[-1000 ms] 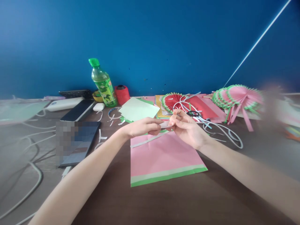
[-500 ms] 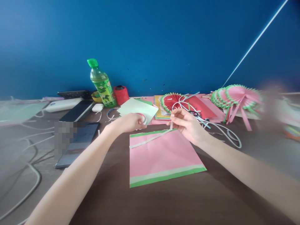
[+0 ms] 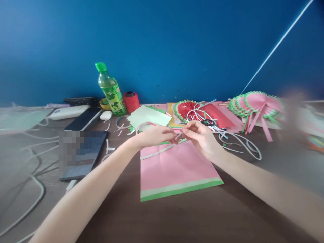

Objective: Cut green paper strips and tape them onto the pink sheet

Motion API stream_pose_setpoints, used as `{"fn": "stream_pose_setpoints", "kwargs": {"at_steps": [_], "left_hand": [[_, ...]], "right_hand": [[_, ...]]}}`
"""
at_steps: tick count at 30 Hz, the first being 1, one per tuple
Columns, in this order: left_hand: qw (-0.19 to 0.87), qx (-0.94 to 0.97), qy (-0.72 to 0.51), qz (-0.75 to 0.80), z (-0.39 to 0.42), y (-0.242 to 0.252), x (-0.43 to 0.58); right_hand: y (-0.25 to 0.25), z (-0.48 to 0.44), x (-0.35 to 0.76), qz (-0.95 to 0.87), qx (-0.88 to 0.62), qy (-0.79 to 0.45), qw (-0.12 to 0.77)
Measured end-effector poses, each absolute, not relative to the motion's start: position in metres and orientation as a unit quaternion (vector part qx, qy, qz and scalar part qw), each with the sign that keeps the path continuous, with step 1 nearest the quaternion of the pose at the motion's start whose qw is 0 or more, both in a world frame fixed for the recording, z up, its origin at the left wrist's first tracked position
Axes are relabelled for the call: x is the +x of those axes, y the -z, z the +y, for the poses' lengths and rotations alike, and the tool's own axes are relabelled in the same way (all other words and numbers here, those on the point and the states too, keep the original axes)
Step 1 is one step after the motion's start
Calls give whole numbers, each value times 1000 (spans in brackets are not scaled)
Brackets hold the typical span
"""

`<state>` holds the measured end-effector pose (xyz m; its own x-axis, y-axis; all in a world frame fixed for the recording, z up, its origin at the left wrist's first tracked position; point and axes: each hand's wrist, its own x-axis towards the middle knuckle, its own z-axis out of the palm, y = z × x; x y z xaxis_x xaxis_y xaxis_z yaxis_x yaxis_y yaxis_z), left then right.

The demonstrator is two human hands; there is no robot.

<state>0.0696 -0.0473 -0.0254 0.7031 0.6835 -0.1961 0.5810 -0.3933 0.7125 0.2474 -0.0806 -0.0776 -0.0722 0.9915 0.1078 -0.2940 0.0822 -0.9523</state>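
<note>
My left hand and my right hand meet above the far edge of a pink paper sheet with a green and pale border. Both pinch the end of a thin white strip that runs down and left across the sheet. A small roll of tape hangs over the back of my left hand. The fingers of both hands are closed on the strip.
A green bottle and red thread spool stand at the back. Tablets and phones lie left with white cables. Pale green paper, scissors, curled white strips and watermelon paper fans lie behind.
My left hand drew back to the left with the tape roll half a second ago, then returned to meet my right hand at the strip's end.
</note>
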Motion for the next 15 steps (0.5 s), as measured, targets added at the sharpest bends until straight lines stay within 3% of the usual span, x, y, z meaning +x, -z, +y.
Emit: {"fn": "stream_pose_setpoints", "kwargs": {"at_steps": [3, 15], "left_hand": [[471, 804, -76, 355, -47, 27, 69], [449, 800, -112, 382, -37, 33, 61]], "right_hand": [[75, -83, 247, -480, -356, -567, 567], [77, -83, 251, -598, -368, -455, 547]]}}
